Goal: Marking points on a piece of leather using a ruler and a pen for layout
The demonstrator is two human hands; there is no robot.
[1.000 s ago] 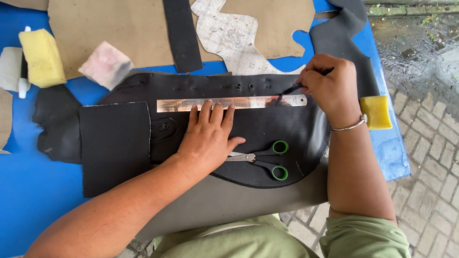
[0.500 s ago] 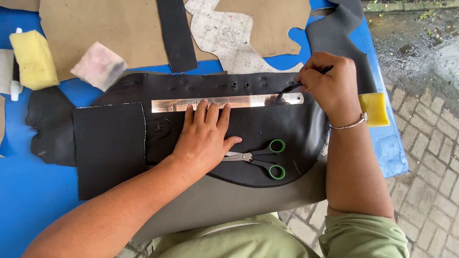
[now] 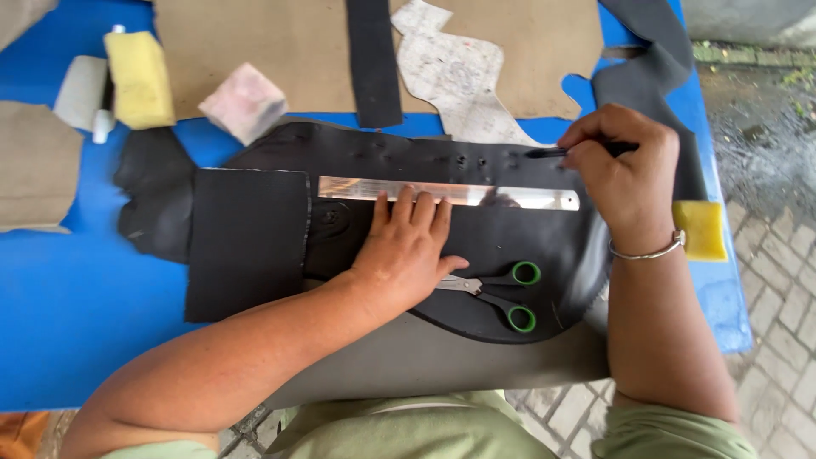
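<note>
Pinched tight in our right hand (image 3: 625, 174) was a thin black pen (image 3: 551, 153), its tip touching the big black sheet (image 3: 510, 238) just above the shiny metal ruler (image 3: 446, 193). Our left hand (image 3: 408, 251) lay flat and open, fingers together, pressing down on the ruler's lower edge. The ruler sat across the middle of the black sheet, on the blue table (image 3: 68, 323). Just below the ruler lay scissors with green handles (image 3: 497, 293). Left of the ruler was a bumpy black square (image 3: 246, 242). Far above it sat a yellow sponge (image 3: 140, 78) and a pink sponge (image 3: 245, 102). We thought the sheet looked soft and bendy, so it could slide. The ruler looked stiff and slippery, best held down near its middle.
</note>
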